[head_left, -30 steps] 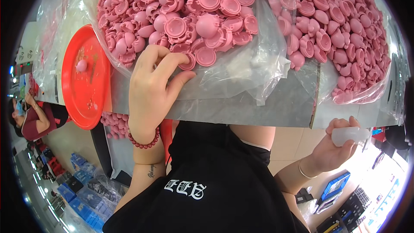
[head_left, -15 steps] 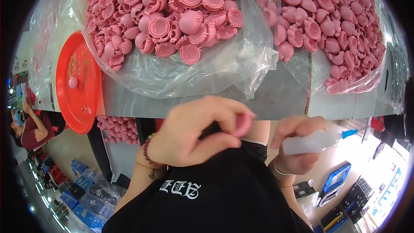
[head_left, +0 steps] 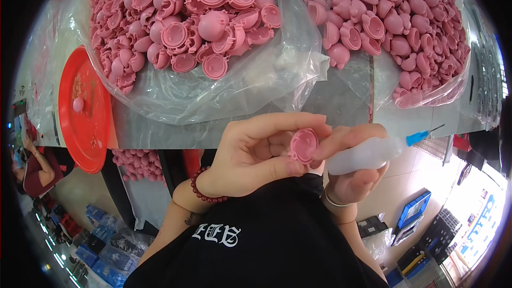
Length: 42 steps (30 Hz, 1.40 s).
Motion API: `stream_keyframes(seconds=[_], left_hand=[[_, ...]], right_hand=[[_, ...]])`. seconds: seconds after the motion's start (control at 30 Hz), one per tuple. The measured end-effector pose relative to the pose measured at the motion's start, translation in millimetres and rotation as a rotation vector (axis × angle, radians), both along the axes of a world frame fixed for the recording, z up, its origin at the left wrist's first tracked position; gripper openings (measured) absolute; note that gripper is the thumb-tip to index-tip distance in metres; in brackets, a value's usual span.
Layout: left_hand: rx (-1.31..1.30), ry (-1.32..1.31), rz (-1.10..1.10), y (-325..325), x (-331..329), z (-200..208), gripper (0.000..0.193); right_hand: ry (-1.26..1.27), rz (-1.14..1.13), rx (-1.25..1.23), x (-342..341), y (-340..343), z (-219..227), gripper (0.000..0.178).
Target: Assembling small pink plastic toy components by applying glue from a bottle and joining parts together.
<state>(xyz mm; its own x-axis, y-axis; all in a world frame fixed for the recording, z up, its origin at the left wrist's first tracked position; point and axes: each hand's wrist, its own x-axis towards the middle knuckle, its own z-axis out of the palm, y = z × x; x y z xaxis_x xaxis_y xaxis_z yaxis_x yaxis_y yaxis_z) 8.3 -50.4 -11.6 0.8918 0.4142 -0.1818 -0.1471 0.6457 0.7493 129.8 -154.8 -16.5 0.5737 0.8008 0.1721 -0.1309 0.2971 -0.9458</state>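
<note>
Between the thumb and fingers of my left hand (head_left: 256,154) is a pink plastic half-shell (head_left: 304,145), its hollow side facing up toward me. My right hand (head_left: 357,165) is wrapped round a white squeeze bottle (head_left: 360,156) with a blue needle tip (head_left: 417,138), which points away to the right. The right fingertips reach the shell's right rim and seem to touch it. Beyond my hands, a large heap of pink half-shells (head_left: 213,25) lies on clear plastic sheeting (head_left: 256,88), and a second heap of pink shells (head_left: 410,26) spreads at the far right.
A red oval tray (head_left: 85,144) at the left bears one small pink ball (head_left: 78,105). Below the grey table's edge (head_left: 154,136), several pink balls (head_left: 140,165) fill a container. Blue bins (head_left: 101,256) stand on the floor at lower left. A co-worker (head_left: 42,170) sits at far left.
My right hand has come left to meet my left hand at the shell. The shell has turned so that its hollow side shows. The head view has shifted slightly right.
</note>
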Motion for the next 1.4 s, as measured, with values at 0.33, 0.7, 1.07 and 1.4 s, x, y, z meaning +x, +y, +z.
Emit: stream_keyframes(seconds=[0.33, 0.7, 1.07, 1.4], left_hand=[[-0.009, -0.098, 0.196, -7, 2, -3, 0.054], [0.02, -0.109, 0.171, -4, 0, -5, 0.041], [0.065, -0.29, 0.078, -1, -2, -13, 0.037], [0.124, -0.155, 0.123, -2, -1, -5, 0.043]], right_hand=[[-0.409, -0.217, 0.408, 20, 10, 4, 0.049], [-0.636, -0.189, 0.232, 7, 7, 17, 0.049], [-0.597, -0.285, 0.297, 6, 14, 15, 0.048], [-0.759, -0.264, 0.261, 14, 10, 14, 0.06]])
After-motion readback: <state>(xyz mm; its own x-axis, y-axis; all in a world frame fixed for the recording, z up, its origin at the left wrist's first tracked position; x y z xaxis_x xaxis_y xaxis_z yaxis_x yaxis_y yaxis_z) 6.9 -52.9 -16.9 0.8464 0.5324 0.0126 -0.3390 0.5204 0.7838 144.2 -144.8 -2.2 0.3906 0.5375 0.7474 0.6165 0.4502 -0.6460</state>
